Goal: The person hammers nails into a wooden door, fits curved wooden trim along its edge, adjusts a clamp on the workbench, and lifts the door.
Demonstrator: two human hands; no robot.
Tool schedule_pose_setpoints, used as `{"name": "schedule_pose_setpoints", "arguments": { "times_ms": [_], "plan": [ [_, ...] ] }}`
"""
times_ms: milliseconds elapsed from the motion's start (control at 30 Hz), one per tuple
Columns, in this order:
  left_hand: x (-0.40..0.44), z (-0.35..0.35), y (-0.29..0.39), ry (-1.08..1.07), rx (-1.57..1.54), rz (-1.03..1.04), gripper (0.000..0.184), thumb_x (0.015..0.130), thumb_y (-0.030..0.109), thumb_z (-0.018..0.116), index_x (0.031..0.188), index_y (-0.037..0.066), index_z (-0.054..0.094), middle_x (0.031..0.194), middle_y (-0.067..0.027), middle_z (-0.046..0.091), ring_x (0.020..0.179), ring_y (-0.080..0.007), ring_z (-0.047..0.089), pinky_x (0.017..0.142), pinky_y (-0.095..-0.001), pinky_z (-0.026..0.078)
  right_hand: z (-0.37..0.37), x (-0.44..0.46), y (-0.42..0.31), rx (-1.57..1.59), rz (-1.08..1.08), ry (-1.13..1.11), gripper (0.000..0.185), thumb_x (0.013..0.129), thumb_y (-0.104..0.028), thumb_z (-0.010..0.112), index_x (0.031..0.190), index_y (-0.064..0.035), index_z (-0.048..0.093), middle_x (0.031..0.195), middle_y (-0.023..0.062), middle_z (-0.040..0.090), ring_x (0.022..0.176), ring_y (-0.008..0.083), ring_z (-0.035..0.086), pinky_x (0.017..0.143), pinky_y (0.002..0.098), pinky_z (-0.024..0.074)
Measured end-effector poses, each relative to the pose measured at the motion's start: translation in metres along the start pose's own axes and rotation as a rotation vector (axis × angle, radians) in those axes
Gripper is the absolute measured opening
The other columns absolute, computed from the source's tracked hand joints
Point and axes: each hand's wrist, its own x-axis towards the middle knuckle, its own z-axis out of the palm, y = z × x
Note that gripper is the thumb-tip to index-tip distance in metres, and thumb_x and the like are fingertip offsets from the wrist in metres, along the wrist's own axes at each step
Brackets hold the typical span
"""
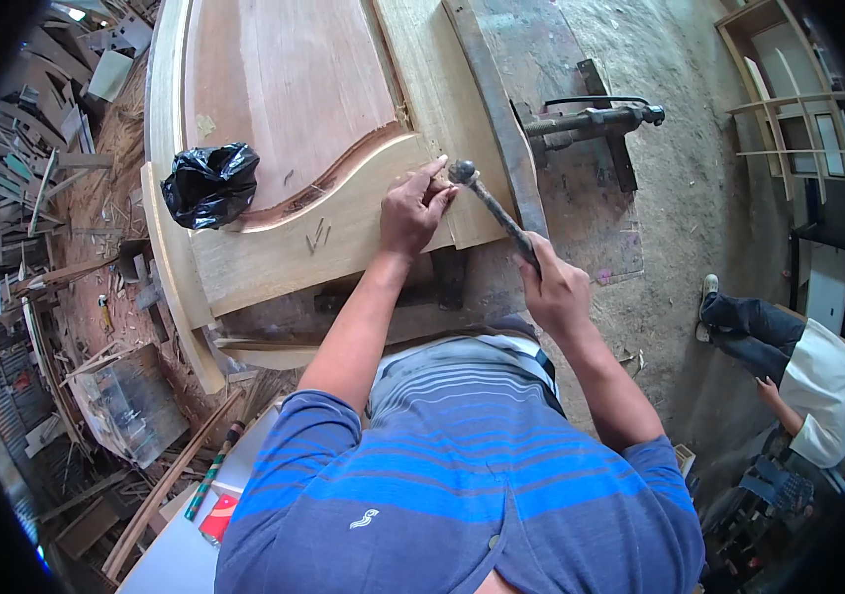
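We saw right grip point(557, 289) wrapped round hammer point(497, 212), at eleven o'clock from it, over wooden panel point(294, 109); couldn't tell left grip's point(410, 213) pinch. We judged a glancing blow risked nearby left fingers point(427, 173).

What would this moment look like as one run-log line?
right hand: holding hammer | left hand: beside hammer's head, over wooden panel | on panel: black plastic bag, loose nails

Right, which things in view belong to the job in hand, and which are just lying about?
Likely the job:
hammer, in the right hand
wooden panel, beneath the left hand
loose nails

Apparently lying about:
wood scraps
red packet
green rod
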Motion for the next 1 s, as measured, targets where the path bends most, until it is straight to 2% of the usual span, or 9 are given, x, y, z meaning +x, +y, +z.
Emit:
{"name": "schedule_pose_setpoints", "arguments": {
  "times_ms": [133, 200, 233, 433, 567, 700, 800, 933, 1000],
  "plan": [
    [-0.011, 0.002, -0.001, 0.008, -0.021, 0.001, 0.052, 0.091, 0.024, 0.088, 0.140, 0.014, 0.074, 0.091, -0.0072, 0.080, 0.087, -0.0278, 0.074, 0.086, -0.0428, 0.059, 0.015, -0.006, 0.000, 0.265, -0.115, 0.281, 0.037, 0.103, -0.018, 0.073, 0.138, -0.0136, 0.064, 0.088, 0.0179, 0.076, 0.076, 0.0413, 0.076, 0.062, 0.0517, 0.0581],
    [-0.004, -0.002, 0.000, -0.011, 0.017, 0.017, 0.052, 0.091, 0.021, 0.088, 0.140, 0.014, 0.074, 0.090, -0.0072, 0.079, 0.085, -0.0270, 0.074, 0.086, -0.0417, 0.060, 0.011, -0.005, 0.002, -0.147, 0.157, -0.201, 0.032, 0.105, -0.023, 0.071, 0.134, -0.0143, 0.064, 0.085, 0.0186, 0.075, 0.076, 0.0439, 0.075, 0.063, 0.0546, 0.0571],
    [-0.003, -0.002, 0.002, 0.003, -0.007, 0.043, 0.052, 0.091, 0.016, 0.087, 0.141, 0.013, 0.074, 0.089, -0.0073, 0.078, 0.085, -0.0273, 0.074, 0.086, -0.0418, 0.059, 0.007, -0.009, 0.001, -0.106, 0.130, -0.186, 0.032, 0.105, -0.024, 0.071, 0.136, -0.0145, 0.064, 0.085, 0.0193, 0.075, 0.076, 0.0441, 0.075, 0.063, 0.0543, 0.0570],
    [-0.006, 0.010, 0.011, 0.030, -0.385, -0.373, 0.040, 0.091, 0.011, 0.083, 0.130, 0.011, 0.078, 0.089, -0.0100, 0.078, 0.086, -0.0276, 0.074, 0.085, -0.0414, 0.058, 0.010, -0.003, 0.001, 0.164, 0.154, 0.088, 0.033, 0.107, -0.025, 0.070, 0.137, -0.0115, 0.065, 0.091, 0.0215, 0.077, 0.083, 0.0424, 0.078, 0.069, 0.0511, 0.0593],
    [-0.006, 0.008, 0.014, 0.175, 0.127, 0.326, 0.021, 0.094, 0.006, 0.083, 0.115, 0.006, 0.079, 0.089, -0.0062, 0.078, 0.081, -0.0143, 0.072, 0.070, -0.0327, 0.057, 0.012, 0.015, 0.002, 0.117, 0.220, 0.116, 0.036, 0.107, -0.021, 0.071, 0.140, -0.0083, 0.066, 0.100, 0.0203, 0.079, 0.090, 0.0414, 0.079, 0.073, 0.0505, 0.0608],
    [0.014, 0.007, 0.019, 0.486, -0.341, -0.407, 0.016, 0.096, 0.006, 0.084, 0.109, 0.006, 0.073, 0.087, -0.0018, 0.073, 0.078, -0.0095, 0.065, 0.072, -0.0285, 0.054, 0.025, 0.038, 0.005, 0.060, 0.077, 0.189, 0.046, 0.103, -0.012, 0.071, 0.148, -0.0106, 0.062, 0.116, 0.0198, 0.079, 0.100, 0.0405, 0.078, 0.082, 0.0500, 0.0611],
    [0.039, -0.022, 0.040, 0.288, -0.311, -0.153, 0.022, 0.094, 0.008, 0.087, 0.110, 0.003, 0.073, 0.089, -0.0081, 0.077, 0.081, -0.0145, 0.073, 0.077, -0.0307, 0.059, 0.026, 0.055, -0.007, 0.030, 0.041, 0.115, 0.060, 0.096, -0.004, 0.070, 0.154, -0.0124, 0.057, 0.118, 0.0196, 0.076, 0.103, 0.0410, 0.075, 0.088, 0.0506, 0.0593],
    [0.007, -0.047, 0.019, 0.171, -0.056, -0.236, 0.018, 0.092, 0.013, 0.091, 0.101, 0.004, 0.078, 0.087, -0.0073, 0.079, 0.076, -0.0124, 0.074, 0.071, -0.0301, 0.059, 0.044, 0.076, -0.013, -0.064, -0.014, 0.039, 0.065, 0.092, 0.000, 0.070, 0.154, -0.0140, 0.057, 0.105, 0.0170, 0.070, 0.102, 0.0395, 0.069, 0.086, 0.0512, 0.0577],
    [-0.015, -0.058, 0.010, 0.163, 0.014, -0.383, 0.020, 0.091, 0.016, 0.090, 0.103, 0.005, 0.078, 0.092, -0.0096, 0.079, 0.083, -0.0184, 0.076, 0.076, -0.0337, 0.060, 0.051, 0.079, -0.016, -0.079, -0.001, -0.013, 0.062, 0.092, -0.002, 0.071, 0.151, -0.0115, 0.058, 0.117, 0.0177, 0.066, 0.114, 0.0393, 0.065, 0.095, 0.0498, 0.0557]
  ]
}}
